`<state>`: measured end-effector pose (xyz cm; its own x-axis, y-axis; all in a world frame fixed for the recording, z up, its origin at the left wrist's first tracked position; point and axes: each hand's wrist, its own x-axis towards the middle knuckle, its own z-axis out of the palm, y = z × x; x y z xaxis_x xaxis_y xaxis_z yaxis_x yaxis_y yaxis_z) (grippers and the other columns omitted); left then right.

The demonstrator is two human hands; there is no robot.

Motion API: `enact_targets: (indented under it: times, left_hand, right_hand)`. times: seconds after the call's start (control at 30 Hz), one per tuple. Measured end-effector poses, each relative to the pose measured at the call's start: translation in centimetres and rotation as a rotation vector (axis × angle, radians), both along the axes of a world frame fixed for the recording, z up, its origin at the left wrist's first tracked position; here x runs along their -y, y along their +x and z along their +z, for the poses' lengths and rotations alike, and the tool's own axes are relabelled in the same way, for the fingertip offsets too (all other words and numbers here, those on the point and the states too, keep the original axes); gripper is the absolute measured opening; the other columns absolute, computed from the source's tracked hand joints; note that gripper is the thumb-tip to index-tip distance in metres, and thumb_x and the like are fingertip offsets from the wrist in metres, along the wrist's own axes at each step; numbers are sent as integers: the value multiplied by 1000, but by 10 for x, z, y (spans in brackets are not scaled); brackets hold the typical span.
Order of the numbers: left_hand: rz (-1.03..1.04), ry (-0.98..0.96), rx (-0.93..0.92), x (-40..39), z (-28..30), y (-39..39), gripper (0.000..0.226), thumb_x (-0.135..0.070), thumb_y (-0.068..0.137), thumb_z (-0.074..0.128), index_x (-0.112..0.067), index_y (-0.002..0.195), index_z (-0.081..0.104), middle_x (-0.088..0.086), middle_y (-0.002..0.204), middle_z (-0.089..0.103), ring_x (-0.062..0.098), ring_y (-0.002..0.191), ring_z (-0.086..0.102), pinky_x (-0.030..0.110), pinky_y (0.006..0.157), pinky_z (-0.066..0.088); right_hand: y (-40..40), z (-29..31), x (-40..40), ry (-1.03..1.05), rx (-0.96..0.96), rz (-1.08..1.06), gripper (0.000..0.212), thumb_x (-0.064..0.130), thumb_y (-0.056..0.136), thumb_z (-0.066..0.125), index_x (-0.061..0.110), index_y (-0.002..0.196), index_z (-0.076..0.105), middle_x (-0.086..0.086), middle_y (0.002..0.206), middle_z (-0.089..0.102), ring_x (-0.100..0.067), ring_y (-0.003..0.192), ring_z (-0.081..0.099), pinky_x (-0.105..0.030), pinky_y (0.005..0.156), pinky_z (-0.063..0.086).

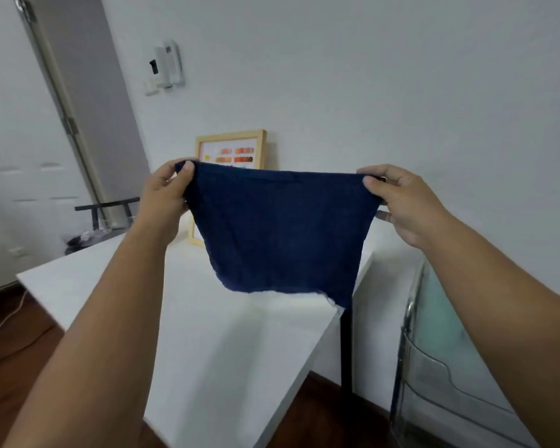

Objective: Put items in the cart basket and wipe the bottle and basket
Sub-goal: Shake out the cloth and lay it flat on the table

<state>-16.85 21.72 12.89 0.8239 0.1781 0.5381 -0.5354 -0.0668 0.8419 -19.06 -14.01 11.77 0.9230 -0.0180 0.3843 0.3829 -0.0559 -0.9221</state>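
Observation:
A dark blue cloth (278, 231) hangs spread out in the air above the white table (227, 344). My left hand (165, 195) pinches its upper left corner between thumb and fingers. My right hand (404, 202) pinches the upper right corner the same way. The cloth's lower edge dangles just over the table's far right corner. A cart (440, 357) with clear plastic walls and a metal frame stands at the right, partly behind my right forearm. No bottle is visible.
A wooden picture frame (230, 140) leans against the white wall behind the cloth. A door (20, 130) is at the left, with a dark low stand (104, 211) beside it. Dark wood floor (17, 337) lies on both sides of the table.

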Motion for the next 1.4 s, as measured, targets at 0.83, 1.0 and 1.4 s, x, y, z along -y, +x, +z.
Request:
enact_targets:
  times: [0.83,1.0,1.4]
  left_hand:
    - [515,391,-562,-32,-186,-111,19,-32,99,47,-31,88,62,-9,86,66,9,81,59,28,62,42]
    - [696,726,-669,-22,-203,-66,18,-34,102,34,-26,99,50,-7,79,59,21,80,56,36,74,34]
    - [817,979,-800,-31,-206,-40,23,-37,100,41,-28,117,53,0,119,53,27,107,42,40,85,29]
  right_hand:
    - [2,-166,-64,-339,-190,16,26,19,96,52,36,90,71,20,95,66,-7,97,60,-27,80,46]
    - [56,-181,-89,-528,-224,-98,22,18,97,48,30,103,67,11,114,62,-7,101,51,-21,82,37]
    - [79,-213,-108,-907,-162,-366,26,24,96,46,27,119,58,-4,117,59,-26,105,52,-38,87,45]
